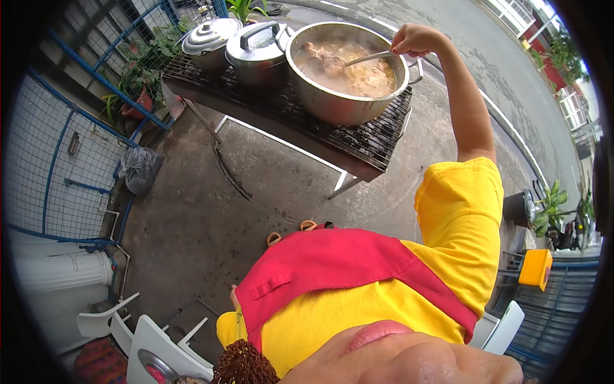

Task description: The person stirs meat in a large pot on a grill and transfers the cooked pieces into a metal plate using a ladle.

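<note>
My right hand (416, 40) grips the handle of a metal ladle or spoon (368, 58) over the right rim of a large open metal pot (326, 103). The utensil's far end is among chunks of meat (331, 63) in steaming, brownish broth (364, 84). The pot stands on the right part of a long charcoal grill's grate (374, 139). Only a sliver of my left hand (234, 296) shows beside the red apron (326, 264), low at my side; its fingers are mostly hidden.
Two lidded metal pots (256, 60) (211, 38) share the grill, left of the open one. Blue wire fencing (72, 177), a plant pot (139, 105) and a grey plastic bag (140, 168) stand at the left. White plastic furniture (158, 345) is at lower left; a road (518, 96) runs beyond.
</note>
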Demonstrator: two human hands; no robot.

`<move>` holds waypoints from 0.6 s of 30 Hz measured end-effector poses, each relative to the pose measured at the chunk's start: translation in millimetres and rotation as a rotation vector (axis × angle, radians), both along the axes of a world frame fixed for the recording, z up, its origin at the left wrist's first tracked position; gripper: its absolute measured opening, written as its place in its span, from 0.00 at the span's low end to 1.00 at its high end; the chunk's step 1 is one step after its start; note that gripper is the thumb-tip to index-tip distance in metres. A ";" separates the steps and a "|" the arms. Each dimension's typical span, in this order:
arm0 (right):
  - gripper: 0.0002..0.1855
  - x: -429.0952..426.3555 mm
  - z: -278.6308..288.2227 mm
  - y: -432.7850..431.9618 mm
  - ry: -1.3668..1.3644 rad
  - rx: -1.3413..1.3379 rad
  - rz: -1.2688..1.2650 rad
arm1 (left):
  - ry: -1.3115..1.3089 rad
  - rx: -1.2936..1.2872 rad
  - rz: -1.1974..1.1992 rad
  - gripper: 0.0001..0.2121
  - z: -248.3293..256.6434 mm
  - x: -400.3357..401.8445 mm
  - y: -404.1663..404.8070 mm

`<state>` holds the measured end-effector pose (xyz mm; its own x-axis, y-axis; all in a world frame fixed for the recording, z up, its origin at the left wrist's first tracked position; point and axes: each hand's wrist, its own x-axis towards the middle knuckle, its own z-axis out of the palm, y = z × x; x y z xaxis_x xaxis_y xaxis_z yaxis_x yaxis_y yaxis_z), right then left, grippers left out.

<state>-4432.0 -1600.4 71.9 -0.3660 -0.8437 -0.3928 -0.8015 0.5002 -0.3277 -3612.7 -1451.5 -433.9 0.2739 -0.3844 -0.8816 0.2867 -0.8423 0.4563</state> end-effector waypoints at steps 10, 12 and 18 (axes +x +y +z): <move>0.10 20.6 57.4 0.8 0.187 0.067 0.125 | -0.008 0.002 0.013 0.27 -2.3 -21.5 21.7; 0.10 36.9 68.8 -1.2 0.223 0.084 0.154 | -0.011 0.002 0.018 0.27 -3.9 -23.4 26.4; 0.10 56.9 79.6 -19.5 0.274 0.228 0.311 | -0.002 0.001 0.024 0.27 -17.8 -32.9 32.6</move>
